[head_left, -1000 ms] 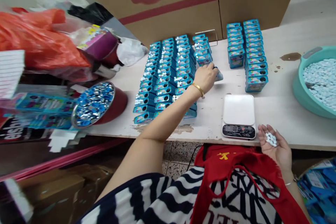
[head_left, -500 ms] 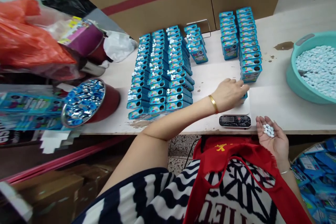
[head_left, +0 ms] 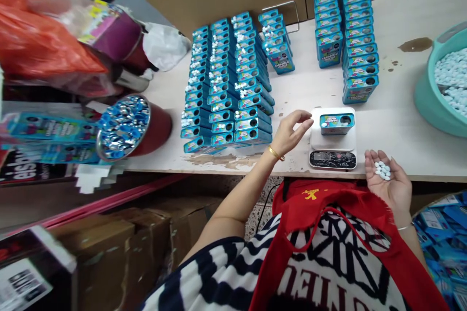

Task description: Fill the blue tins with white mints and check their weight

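Observation:
A blue candy tin (head_left: 336, 124) stands on the white digital kitchen scale (head_left: 332, 142), with a couple of candies on its top beside the dark round hole. My left hand (head_left: 291, 131) hovers just left of the scale, its thumb and fingers apart and nothing between them. To the right of the scale my right hand (head_left: 389, 182) is cupped palm up. In that palm lies a small pile of white candies (head_left: 383, 170). The scale's readout is too small to read.
Rows of blue tins (head_left: 226, 87), many topped with candies, stand on the table left of the scale. More tins (head_left: 359, 43) line up behind it. At right is a turquoise tub (head_left: 425, 92) of candies; at left, a red pot (head_left: 158, 129) holds shiny blue-silver pieces.
My left hand has let go of the tin on the scale and moved left, opening. The right hand still holds the candies. The view has shifted somewhat.

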Demonstrator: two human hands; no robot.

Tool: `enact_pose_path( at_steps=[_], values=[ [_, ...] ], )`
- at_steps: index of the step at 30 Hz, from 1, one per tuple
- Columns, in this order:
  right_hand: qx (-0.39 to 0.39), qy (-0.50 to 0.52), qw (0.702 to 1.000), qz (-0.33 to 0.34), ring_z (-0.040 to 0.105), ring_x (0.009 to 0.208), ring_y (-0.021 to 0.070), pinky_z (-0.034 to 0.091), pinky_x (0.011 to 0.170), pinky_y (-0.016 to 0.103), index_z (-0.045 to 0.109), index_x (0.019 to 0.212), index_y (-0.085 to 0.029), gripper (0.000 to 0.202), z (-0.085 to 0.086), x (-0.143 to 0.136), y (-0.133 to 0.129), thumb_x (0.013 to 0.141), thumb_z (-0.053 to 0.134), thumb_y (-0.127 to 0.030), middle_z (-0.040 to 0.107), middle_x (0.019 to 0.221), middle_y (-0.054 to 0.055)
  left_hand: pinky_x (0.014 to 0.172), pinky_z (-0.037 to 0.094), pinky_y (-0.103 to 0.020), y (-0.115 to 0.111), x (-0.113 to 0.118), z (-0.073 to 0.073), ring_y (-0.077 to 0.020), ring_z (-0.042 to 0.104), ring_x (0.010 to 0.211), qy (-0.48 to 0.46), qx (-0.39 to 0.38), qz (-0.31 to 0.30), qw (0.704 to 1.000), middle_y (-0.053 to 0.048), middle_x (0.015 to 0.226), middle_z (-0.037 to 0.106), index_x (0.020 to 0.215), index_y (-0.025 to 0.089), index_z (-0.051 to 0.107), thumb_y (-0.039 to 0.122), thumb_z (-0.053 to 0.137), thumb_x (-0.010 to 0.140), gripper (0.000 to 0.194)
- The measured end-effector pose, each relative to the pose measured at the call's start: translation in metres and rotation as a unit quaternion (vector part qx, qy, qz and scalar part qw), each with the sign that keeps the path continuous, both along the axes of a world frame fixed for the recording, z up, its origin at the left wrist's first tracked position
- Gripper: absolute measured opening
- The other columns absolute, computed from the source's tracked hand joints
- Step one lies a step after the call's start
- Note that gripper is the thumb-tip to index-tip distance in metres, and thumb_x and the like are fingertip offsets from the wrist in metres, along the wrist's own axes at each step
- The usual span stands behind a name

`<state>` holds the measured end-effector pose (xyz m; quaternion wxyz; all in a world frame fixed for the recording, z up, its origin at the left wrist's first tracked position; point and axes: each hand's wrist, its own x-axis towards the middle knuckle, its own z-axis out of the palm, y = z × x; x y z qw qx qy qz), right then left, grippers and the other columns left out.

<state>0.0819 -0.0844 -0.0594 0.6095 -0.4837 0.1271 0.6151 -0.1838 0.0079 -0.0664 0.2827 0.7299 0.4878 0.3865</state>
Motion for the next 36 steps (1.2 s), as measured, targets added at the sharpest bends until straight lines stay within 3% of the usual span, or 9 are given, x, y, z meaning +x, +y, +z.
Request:
enact_pose_path(
  at_steps=[5, 10, 13, 16, 22, 24, 26, 29, 36],
  values=[
    [-0.011, -0.002, 1.0, 0.014, 0.069, 0.11, 0.0231, 0.062, 0.086, 0.029, 0.066, 0.101, -0.009, 0.026, -0.001, -0.002, 0.002, 0.092, 0.045, -0.021, 0.073, 0.102, 0.012, 0.083, 0.051, -0.032, -0.004, 0.008, -0.017, -0.0153, 0.063, 0.093, -0.018, 0.027, 0.008, 0.999, -0.008, 0.1, 0.068, 0.102, 0.018, 0.062, 0.057, 0.046, 0.096, 0.043],
    [0.019, 0.017, 0.999, 0.031, 0.068, 0.112, 0.0228, 0.062, 0.087, 0.03, 0.066, 0.104, -0.01, 0.025, -0.003, -0.005, 0.009, 0.09, 0.049, -0.021, 0.073, 0.103, 0.013, 0.095, 0.048, -0.04, 0.0, 0.026, -0.039, -0.0236, 0.06, 0.113, 0.025, 0.031, -0.023, 0.999, -0.014, 0.124, 0.063, 0.125, 0.017, 0.054, 0.063, 0.069, 0.077, 0.068],
    [0.069, 0.033, 0.996, 0.041, 0.07, 0.108, 0.0222, 0.062, 0.087, 0.03, 0.067, 0.1, -0.009, 0.022, 0.003, -0.006, 0.022, 0.088, 0.053, -0.021, 0.074, 0.101, 0.014, 0.089, 0.047, -0.039, 0.003, 0.044, -0.048, -0.0221, 0.065, 0.099, 0.061, 0.023, -0.035, 0.997, -0.01, 0.108, 0.07, 0.11, 0.016, 0.06, 0.047, 0.068, 0.084, 0.042],
    [0.13, 0.024, 0.991, 0.01, 0.072, 0.1, 0.0182, 0.061, 0.087, 0.03, 0.068, 0.095, -0.011, 0.019, 0.019, 0.002, 0.045, 0.089, 0.052, -0.018, 0.075, 0.096, 0.011, 0.084, 0.046, -0.038, 0.016, 0.072, -0.03, -0.0205, 0.065, 0.088, 0.104, 0.071, -0.062, 0.99, -0.006, 0.096, 0.071, 0.105, 0.017, 0.061, 0.042, 0.063, 0.088, 0.031],
    [0.227, -0.039, 0.959, -0.165, 0.07, 0.078, 0.0108, 0.06, 0.077, 0.025, 0.067, 0.09, -0.017, 0.019, 0.053, 0.064, 0.115, 0.092, 0.05, -0.025, 0.074, 0.085, 0.002, 0.09, 0.037, -0.04, 0.089, 0.175, 0.063, -0.0242, 0.059, 0.102, 0.215, 0.298, -0.12, 0.922, -0.009, 0.113, 0.067, 0.125, 0.025, 0.059, 0.032, 0.055, 0.093, 0.033],
    [0.227, -0.036, 0.951, -0.209, 0.068, 0.074, 0.0116, 0.06, 0.077, 0.027, 0.065, 0.089, -0.019, 0.018, 0.058, 0.09, 0.138, 0.091, 0.051, -0.029, 0.072, 0.079, -0.001, 0.097, 0.032, -0.043, 0.115, 0.216, 0.081, -0.0232, 0.057, 0.107, 0.245, 0.363, -0.149, 0.887, -0.008, 0.118, 0.066, 0.127, 0.033, 0.059, 0.024, 0.046, 0.097, 0.034],
    [0.223, -0.02, 0.945, -0.237, 0.068, 0.073, 0.012, 0.06, 0.077, 0.028, 0.064, 0.087, -0.019, 0.018, 0.059, 0.112, 0.157, 0.091, 0.049, -0.027, 0.071, 0.075, -0.002, 0.099, 0.029, -0.043, 0.138, 0.251, 0.084, -0.0209, 0.057, 0.11, 0.262, 0.404, -0.199, 0.853, -0.005, 0.12, 0.065, 0.127, 0.038, 0.058, 0.018, 0.04, 0.099, 0.04],
    [0.232, 0.0, 0.94, -0.251, 0.069, 0.073, 0.0127, 0.06, 0.076, 0.028, 0.064, 0.087, -0.018, 0.017, 0.053, 0.136, 0.176, 0.089, 0.047, -0.023, 0.072, 0.076, -0.001, 0.097, 0.03, -0.042, 0.16, 0.282, 0.072, -0.0201, 0.057, 0.113, 0.283, 0.425, -0.238, 0.826, -0.004, 0.12, 0.066, 0.128, 0.04, 0.057, 0.016, 0.04, 0.098, 0.042],
    [0.227, 0.03, 0.934, -0.274, 0.069, 0.068, 0.0123, 0.06, 0.069, 0.026, 0.063, 0.091, -0.017, 0.016, 0.03, 0.153, 0.196, 0.088, 0.048, -0.022, 0.071, 0.073, -0.001, 0.097, 0.029, -0.042, 0.169, 0.295, 0.046, -0.0205, 0.06, 0.11, 0.254, 0.435, -0.177, 0.846, -0.004, 0.117, 0.068, 0.118, 0.041, 0.065, 0.019, 0.045, 0.097, 0.036]
  ],
)
